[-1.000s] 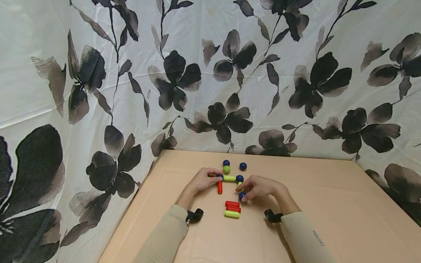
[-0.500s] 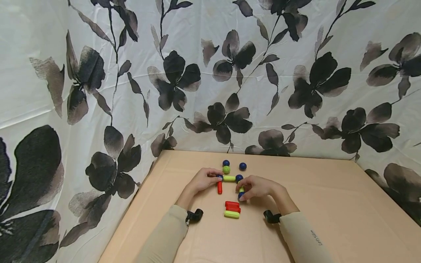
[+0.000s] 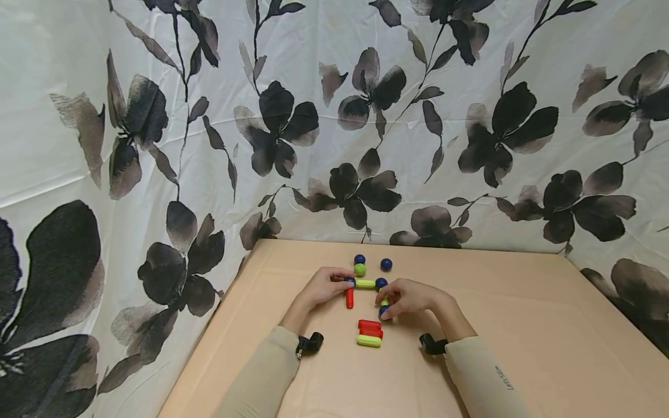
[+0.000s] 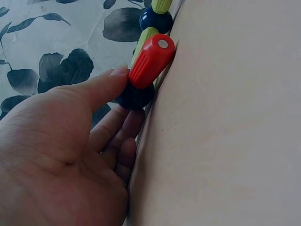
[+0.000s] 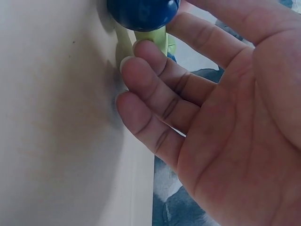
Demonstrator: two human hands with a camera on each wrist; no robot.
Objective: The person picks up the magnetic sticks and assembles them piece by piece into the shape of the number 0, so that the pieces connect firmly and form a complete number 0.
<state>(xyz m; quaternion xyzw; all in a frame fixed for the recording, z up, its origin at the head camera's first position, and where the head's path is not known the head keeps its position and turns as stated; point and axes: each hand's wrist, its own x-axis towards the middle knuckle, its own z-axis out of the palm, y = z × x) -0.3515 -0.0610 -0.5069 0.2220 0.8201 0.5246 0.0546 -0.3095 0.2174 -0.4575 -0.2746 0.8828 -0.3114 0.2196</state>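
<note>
My left hand (image 3: 324, 285) pinches a dark blue ball (image 4: 136, 97) between thumb and fingers. From that ball a red rod (image 4: 153, 63) with a silver disc in its end points toward me. A yellow-green rod (image 3: 365, 284) runs right from it to another blue ball (image 3: 381, 283). A second yellow-green rod (image 3: 384, 301) comes down from there, partly hidden by fingers. At its near end, my right hand (image 3: 415, 297) holds a blue ball (image 5: 143, 12) with thumb and index finger; the other right fingers are loosely bent beside the rod.
Behind the joined pieces lie a blue ball (image 3: 359, 259), a green ball (image 3: 359, 270) and another blue ball (image 3: 386, 265). Nearer me, two red rods (image 3: 370, 328) lie beside a yellow-green rod (image 3: 369, 341). A flowered cloth (image 3: 292, 191) hangs behind the tan table (image 3: 522, 325).
My right thumb and fingers have shifted slightly at the near blue ball, and the rod beside it shows a little differently. The left hand keeps its hold in the same place.
</note>
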